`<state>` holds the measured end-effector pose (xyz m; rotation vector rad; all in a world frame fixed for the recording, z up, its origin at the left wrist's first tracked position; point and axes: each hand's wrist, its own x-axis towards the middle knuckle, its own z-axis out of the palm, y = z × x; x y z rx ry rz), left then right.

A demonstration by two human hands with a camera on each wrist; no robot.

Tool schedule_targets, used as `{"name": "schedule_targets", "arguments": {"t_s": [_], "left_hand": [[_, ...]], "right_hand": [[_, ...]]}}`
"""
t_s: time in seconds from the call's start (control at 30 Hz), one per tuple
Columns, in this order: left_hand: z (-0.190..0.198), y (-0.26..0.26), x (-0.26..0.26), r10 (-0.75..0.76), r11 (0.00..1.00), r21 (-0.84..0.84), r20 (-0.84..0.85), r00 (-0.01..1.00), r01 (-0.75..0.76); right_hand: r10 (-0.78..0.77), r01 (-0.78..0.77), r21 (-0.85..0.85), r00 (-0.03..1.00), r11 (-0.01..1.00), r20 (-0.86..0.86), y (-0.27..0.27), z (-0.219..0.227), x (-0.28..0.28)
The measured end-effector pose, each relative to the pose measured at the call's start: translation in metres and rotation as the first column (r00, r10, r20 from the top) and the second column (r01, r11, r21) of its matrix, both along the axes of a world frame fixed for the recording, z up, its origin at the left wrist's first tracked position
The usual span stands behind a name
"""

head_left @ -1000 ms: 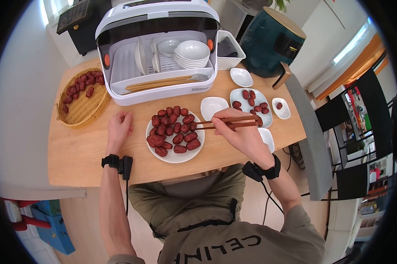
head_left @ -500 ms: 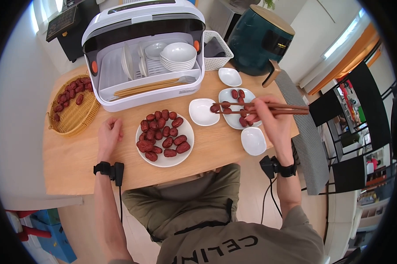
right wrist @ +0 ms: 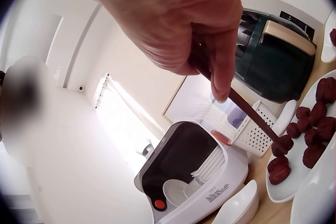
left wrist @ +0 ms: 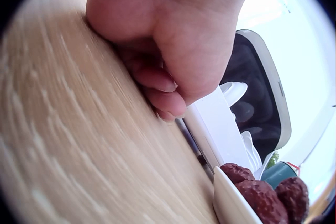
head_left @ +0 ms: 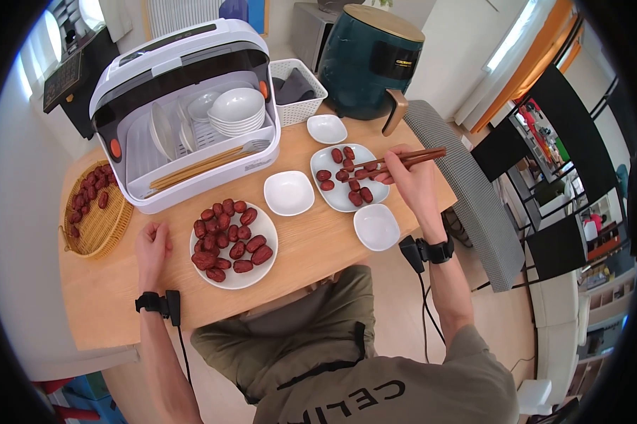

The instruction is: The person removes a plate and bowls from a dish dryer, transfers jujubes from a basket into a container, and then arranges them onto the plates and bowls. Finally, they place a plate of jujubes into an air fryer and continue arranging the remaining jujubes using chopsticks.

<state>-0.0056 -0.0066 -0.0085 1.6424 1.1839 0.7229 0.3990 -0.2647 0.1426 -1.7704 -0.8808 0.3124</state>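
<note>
My right hand pinches a pair of brown chopsticks over a pale rounded-square plate with several dried jujubes. In the right wrist view the chopstick tips are right at a jujube near the plate's edge. My left hand rests on the table, fingers loosely curled and holding nothing. To its right is a round white plate heaped with red, wrinkled jujubes. The left wrist view shows the curled left fingers down by the wood, near that plate's rim.
White dishes stand around the pale plate, one in front and one behind. A dish rack with bowls and chopsticks fills the back, with a woven basket of jujubes to its left. A green air fryer stands behind right.
My right hand has carried a jujube in the chopsticks from the round plate across to the pale plate. The head view has turned right. My left hand has stayed resting on the table.
</note>
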Motion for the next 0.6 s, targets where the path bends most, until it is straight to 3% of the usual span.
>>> {"name": "schedule_targets", "arguments": {"t_s": [0.23,0.6], "left_hand": [[-0.001,0.002,-0.002,-0.007,1.0,0.01,0.019,1.0,0.007],[0.001,0.002,-0.001,0.001,1.0,-0.022,0.023,1.0,-0.001]], "right_hand": [[0.015,-0.014,-0.079,1.0,0.997,0.004,0.006,-0.012,0.008],[-0.003,0.005,-0.042,0.999,0.999,0.042,0.011,-0.019,0.006]]}}
